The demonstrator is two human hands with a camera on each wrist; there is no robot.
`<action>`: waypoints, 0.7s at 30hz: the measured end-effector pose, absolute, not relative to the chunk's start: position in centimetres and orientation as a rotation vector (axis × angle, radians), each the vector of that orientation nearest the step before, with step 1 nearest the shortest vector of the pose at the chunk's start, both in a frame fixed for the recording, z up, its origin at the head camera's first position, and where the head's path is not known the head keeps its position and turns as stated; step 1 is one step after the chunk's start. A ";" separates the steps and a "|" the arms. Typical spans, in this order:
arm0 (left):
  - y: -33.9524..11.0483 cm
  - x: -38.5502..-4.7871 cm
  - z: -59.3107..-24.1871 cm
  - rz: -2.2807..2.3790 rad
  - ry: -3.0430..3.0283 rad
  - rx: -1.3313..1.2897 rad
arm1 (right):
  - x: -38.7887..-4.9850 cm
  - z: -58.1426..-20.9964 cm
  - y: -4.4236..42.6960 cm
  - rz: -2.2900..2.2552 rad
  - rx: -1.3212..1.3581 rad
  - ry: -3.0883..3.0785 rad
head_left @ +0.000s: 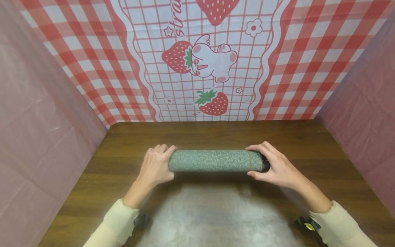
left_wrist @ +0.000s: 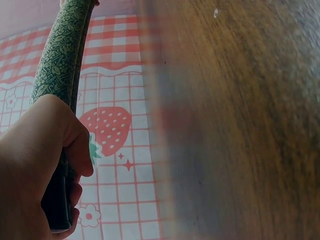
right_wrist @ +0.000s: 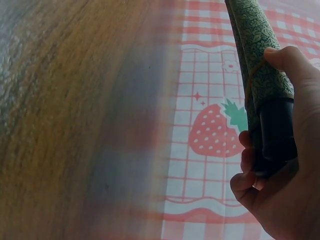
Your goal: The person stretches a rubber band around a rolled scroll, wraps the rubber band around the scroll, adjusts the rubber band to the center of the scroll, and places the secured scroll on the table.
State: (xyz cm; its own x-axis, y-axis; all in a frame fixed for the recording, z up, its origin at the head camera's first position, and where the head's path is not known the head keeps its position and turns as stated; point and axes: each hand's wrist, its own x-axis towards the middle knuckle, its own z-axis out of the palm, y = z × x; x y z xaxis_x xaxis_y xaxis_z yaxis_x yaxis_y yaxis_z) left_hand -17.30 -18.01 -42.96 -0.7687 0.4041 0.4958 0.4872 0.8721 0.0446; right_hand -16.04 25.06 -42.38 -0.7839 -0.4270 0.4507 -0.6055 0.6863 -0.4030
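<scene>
A rolled-up scroll in green floral cloth (head_left: 213, 160) is held level above the table, with a thin cord round it near its right end. My left hand (head_left: 156, 165) grips the left end; in the left wrist view its thumb and fingers curl round a dark end knob (left_wrist: 58, 200) below the patterned roll (left_wrist: 59, 60). The right end sits in my right hand (head_left: 279, 168). The right wrist view shows that thumb on the cloth (right_wrist: 257, 55) near the cord, the fingers curled behind two dark knobs (right_wrist: 278, 127).
Beneath the scroll lies a brown wood-grain table (head_left: 213, 133) with a pale glare toward its front. A red-and-white checked cloth with strawberries (head_left: 213, 61) hangs behind its back edge. Pink fabric hangs at the left (head_left: 40, 120) and right (head_left: 367, 99).
</scene>
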 end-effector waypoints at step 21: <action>-18.2 -17.2 -42.6 -0.208 -2.548 -0.655 | -15.8 -42.3 25.1 0.828 0.825 -2.610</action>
State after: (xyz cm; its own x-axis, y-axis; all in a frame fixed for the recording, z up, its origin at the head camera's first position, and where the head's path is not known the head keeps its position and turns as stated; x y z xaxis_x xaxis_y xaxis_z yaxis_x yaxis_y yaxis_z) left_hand -17.17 -18.16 -42.59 -0.7607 0.4115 0.5020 0.4875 0.8728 0.0232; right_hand -15.83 25.10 -42.34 -0.7975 -0.4356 0.4174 -0.5965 0.6728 -0.4377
